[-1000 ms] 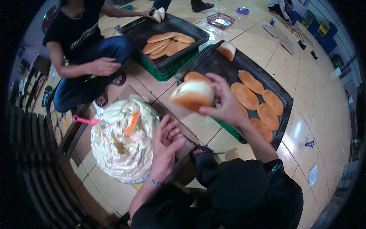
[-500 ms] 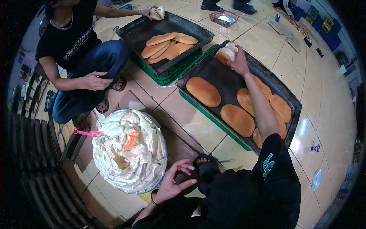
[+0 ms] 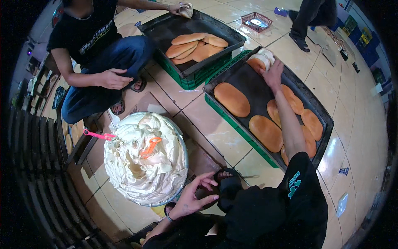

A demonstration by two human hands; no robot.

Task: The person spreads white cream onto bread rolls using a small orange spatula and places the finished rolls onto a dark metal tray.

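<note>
My right hand (image 3: 273,76) reaches to the far corner of the near dark baking tray (image 3: 322,155), its fingers on a bread bun with white cream (image 3: 259,63). Several plain oval golden buns (image 3: 232,99) lie flat in the same tray. Close to the rim of a basin heaped with white cream (image 3: 145,182), my left hand (image 3: 195,198) hovers with nothing in it, fingers apart. Stuck in the cream are a pink-handled spreader (image 3: 98,135) and an orange one (image 3: 151,147).
Opposite sits a co-worker, whose hand holds a cream-filled bun (image 3: 186,11) over a second tray (image 3: 195,70) on a green crate (image 3: 168,68). Dark slatted racks (image 3: 35,166) stand at left. Another person's legs (image 3: 304,27) and a small basket (image 3: 256,21) are at the far right.
The whole view has shifted slightly. My right hand stays at the cream-covered bun by the tray's far corner. In the background, a person's legs have moved to the right.
</note>
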